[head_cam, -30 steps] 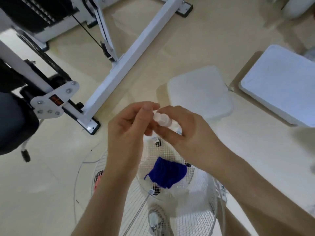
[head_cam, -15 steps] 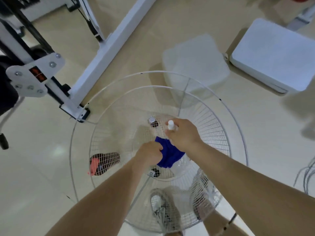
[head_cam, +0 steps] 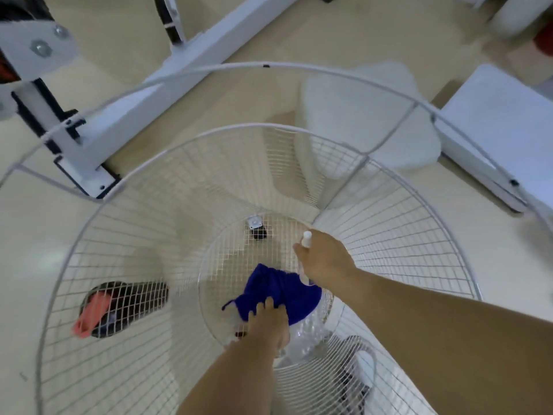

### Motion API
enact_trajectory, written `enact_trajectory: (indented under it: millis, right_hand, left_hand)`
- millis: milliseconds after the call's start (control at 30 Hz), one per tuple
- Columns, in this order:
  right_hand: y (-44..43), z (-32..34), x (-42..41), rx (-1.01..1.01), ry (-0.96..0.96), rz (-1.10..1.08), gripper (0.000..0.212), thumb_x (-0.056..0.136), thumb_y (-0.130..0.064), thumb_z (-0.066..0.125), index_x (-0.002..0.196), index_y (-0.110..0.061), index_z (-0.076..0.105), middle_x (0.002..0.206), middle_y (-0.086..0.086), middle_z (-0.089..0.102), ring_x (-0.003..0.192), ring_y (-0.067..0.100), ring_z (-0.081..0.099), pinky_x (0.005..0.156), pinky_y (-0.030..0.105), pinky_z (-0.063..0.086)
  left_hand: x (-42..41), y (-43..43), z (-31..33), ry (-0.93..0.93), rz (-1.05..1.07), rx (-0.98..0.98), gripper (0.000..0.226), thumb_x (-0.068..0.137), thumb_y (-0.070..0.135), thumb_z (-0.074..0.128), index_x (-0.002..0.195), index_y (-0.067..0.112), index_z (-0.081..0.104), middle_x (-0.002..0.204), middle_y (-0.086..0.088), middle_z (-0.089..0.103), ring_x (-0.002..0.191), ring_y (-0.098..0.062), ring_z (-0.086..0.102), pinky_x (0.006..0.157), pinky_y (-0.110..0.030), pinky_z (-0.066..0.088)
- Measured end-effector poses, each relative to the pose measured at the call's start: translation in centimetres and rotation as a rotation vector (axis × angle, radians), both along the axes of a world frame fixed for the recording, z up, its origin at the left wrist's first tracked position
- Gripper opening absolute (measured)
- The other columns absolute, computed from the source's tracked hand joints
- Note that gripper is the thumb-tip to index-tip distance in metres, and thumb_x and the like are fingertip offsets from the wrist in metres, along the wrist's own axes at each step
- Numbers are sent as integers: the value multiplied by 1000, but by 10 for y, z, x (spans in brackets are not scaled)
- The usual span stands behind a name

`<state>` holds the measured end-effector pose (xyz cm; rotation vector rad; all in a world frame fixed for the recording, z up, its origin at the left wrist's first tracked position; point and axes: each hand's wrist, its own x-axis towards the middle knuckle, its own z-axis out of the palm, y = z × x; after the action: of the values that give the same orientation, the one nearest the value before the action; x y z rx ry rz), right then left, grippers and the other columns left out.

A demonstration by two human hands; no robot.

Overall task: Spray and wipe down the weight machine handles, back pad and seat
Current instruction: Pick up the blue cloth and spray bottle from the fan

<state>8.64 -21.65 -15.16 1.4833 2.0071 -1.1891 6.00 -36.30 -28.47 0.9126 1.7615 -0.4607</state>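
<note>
Inside the wire basket (head_cam: 254, 125), the left hand (head_cam: 267, 322) grips the blue cloth (head_cam: 278, 287). At its one o'clock, the right hand (head_cam: 324, 257) holds a spray bottle (head_cam: 306, 238).

white wire basket (head_cam: 389, 229) on beige floor (head_cam: 36, 250), white cushion (head_cam: 359, 115) and slab (head_cam: 502, 121) beyond

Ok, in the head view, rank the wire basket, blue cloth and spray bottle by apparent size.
1. The wire basket, by far largest.
2. The blue cloth.
3. The spray bottle, smallest; the right hand hides most of it, so unsure.
</note>
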Motion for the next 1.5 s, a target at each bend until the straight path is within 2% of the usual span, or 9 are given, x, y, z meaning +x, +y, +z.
enact_trajectory:
  millis: [133, 300, 533, 700, 800, 967, 1233, 1333, 1500]
  right_hand:
    - [-12, 20, -1, -55, 60, -140, 24, 101, -27, 40, 89, -9, 51, 74, 2, 54, 66, 15, 53, 57, 27, 38]
    - [-32, 98, 3, -204, 145, -440, 9, 93, -15, 49, 85, -11, 51, 70, 0, 52, 57, 12, 50, 48, 25, 34]
    - [-55, 243, 20, -478, 497, -512, 53, 80, 5, 65, 127, -18, 60, 104, 15, 68, 44, 14, 58, 44, 24, 48]
    - [-57, 348, 24, -240, 572, -344, 23, 81, -12, 77, 101, -21, 72, 78, -4, 67, 50, 3, 58, 55, 26, 53]
    - [-63, 412, 23, -133, 620, -327, 4, 81, -15, 74, 85, -17, 74, 74, 0, 71, 59, 21, 65, 63, 38, 57]
    - [-77, 504, 18, -38, 692, -253, 16, 82, -2, 60, 73, -14, 65, 69, 2, 67, 59, 12, 59, 62, 36, 52]
    - [-90, 657, 47, 20, 764, -123, 10, 83, -5, 66, 77, -12, 67, 59, -1, 64, 51, 9, 59, 54, 21, 48]
    - [-95, 706, 60, 70, 705, 71, 6, 82, -16, 76, 78, -15, 71, 59, -8, 65, 49, -1, 57, 50, 14, 45]
    - [-107, 742, 81, 155, 631, 140, 6, 84, -17, 73, 79, -15, 74, 63, -1, 68, 52, 7, 59, 54, 23, 49]
  left_hand:
    - [-23, 4, 30, -51, 549, 249, 36, 89, 7, 49, 122, 14, 63, 121, -6, 64, 102, -22, 62, 84, -32, 52]
    - [-42, 18, 146, -153, 1181, 472, 26, 89, 1, 47, 91, 14, 70, 85, -16, 70, 70, -26, 66, 62, -34, 57]
    - [-52, 24, 366, -362, 1699, 717, 23, 93, -8, 43, 101, 3, 62, 88, -20, 66, 69, -29, 63, 55, -31, 51]
    - [-62, 14, 479, -592, 1920, 715, 20, 91, 2, 58, 109, -3, 65, 105, -19, 70, 90, -26, 70, 66, -26, 59]
    - [-65, 7, 544, -724, 1870, 733, 35, 87, 11, 65, 118, -6, 62, 118, -24, 65, 110, -34, 64, 82, -33, 57]
    - [-65, -11, 650, -770, 1392, 847, 37, 83, -7, 63, 119, 3, 63, 105, -14, 71, 85, -21, 70, 66, -27, 57]
    - [-59, -43, 783, -26, 429, 985, 5, 90, 31, 58, 94, 33, 60, 81, 5, 69, 75, -15, 65, 68, -35, 58]
    - [-56, -59, 832, 220, 76, 1017, 23, 93, 45, 48, 80, 31, 61, 69, 8, 62, 68, -9, 60, 62, -30, 51]
    - [-49, -93, 885, 161, 140, 1353, 49, 96, 45, 43, 64, 12, 60, 72, 2, 56, 69, -12, 51, 62, -28, 42]
